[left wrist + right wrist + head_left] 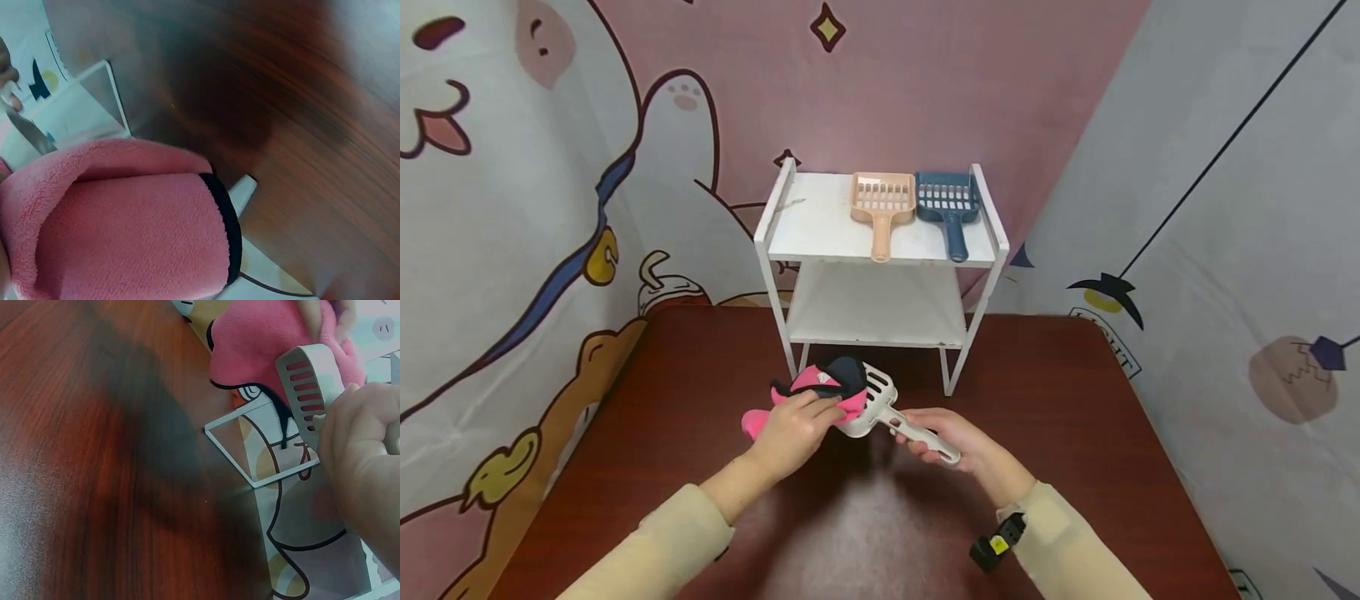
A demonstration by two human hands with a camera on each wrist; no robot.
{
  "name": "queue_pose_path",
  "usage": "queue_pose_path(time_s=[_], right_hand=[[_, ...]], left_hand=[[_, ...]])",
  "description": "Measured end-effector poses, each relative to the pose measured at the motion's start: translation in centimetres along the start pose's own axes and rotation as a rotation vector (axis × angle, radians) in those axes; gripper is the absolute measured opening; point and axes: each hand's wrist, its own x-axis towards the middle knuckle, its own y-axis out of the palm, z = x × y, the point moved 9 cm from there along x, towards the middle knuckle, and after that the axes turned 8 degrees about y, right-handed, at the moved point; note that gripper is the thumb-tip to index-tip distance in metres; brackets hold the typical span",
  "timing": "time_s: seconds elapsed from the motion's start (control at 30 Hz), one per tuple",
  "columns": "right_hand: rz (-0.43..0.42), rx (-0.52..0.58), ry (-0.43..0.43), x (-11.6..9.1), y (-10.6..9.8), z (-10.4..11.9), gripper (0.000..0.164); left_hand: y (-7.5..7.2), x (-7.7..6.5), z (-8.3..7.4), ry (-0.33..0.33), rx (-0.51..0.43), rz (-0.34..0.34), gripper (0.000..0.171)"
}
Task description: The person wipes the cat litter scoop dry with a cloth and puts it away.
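Note:
In the head view my right hand [951, 437] grips a white slotted litter scoop [917, 433] by its handle, the head pointing left. My left hand [793, 433] pinches a pink fleece cloth [850, 406] with black trim, bunched against the scoop's head. In the right wrist view the cloth [256, 344] lies behind the slotted head of the scoop [328, 365] and hangs down beside it. Up close in the left wrist view, the folded fleece [137, 231] shows a black edge band. Both things are held up over the brown table [700, 375].
A white two-tier rack [808, 221] stands at the table's back. On its top shelf a peach litter scoop [882, 233] and a dark blue litter scoop [954, 233] lie side by side, handles toward me. Printed cartoon sheets [917, 92] hang behind and beside the table.

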Motion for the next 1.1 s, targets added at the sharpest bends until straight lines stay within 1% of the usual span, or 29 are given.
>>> queue_pose_path(time_s=[0.17, 0.23, 0.33, 0.43, 0.53, 0.6, 0.67, 0.73, 0.8, 0.87, 0.97, 1.1], right_hand=[[0.046, -0.012, -0.008, -0.3, 0.2, 0.2, 0.022], [0.054, -0.019, -0.005, -0.4, 0.1, 0.1, 0.023], [0.047, -0.026, 0.007, -0.6, -0.2, -0.1, 0.025], [-0.010, -0.049, 0.018, -0.7, -0.9, -0.3, 0.028], [-0.119, -0.084, 0.021, -0.9, -1.9, -0.3, 0.027], [-0.193, -0.108, 0.028, -1.0, -2.7, -0.5, 0.022], [-0.248, -0.143, 0.040, -0.9, -3.3, -0.6, 0.016], [-0.280, -0.181, 0.057, -0.8, -3.8, -0.8, 0.010], [-0.299, -0.226, 0.072, -0.7, -4.1, -1.0, 0.006], [-0.314, -0.254, 0.084, -0.7, -4.3, -1.3, 0.006], [-0.297, -0.239, 0.104, -0.7, -4.1, -1.7, 0.007], [-0.206, -0.182, 0.122, -0.8, -3.1, -2.1, 0.003]], left_hand=[[-0.3, -1.6, 2.2, -0.079, 0.002, -0.005, 0.022], [-0.2, -2.4, 3.0, -0.106, 0.017, 0.017, 0.022], [0.0, -3.6, 4.4, -0.158, 0.051, 0.069, 0.022], [-0.1, -4.7, 5.8, -0.239, 0.071, 0.111, 0.026], [-0.7, -5.2, 7.0, -0.316, 0.070, 0.110, 0.029], [-1.1, -5.2, 7.5, -0.347, 0.065, 0.100, 0.030], [-1.5, -5.2, 7.8, -0.363, 0.067, 0.093, 0.030], [-1.7, -5.1, 8.0, -0.368, 0.071, 0.089, 0.030], [-1.9, -5.2, 8.0, -0.368, 0.082, 0.087, 0.030], [-1.9, -5.2, 8.0, -0.366, 0.090, 0.086, 0.030], [-2.0, -5.3, 8.0, -0.365, 0.098, 0.079, 0.030], [-2.2, -5.4, 8.0, -0.369, 0.097, 0.064, 0.030]])
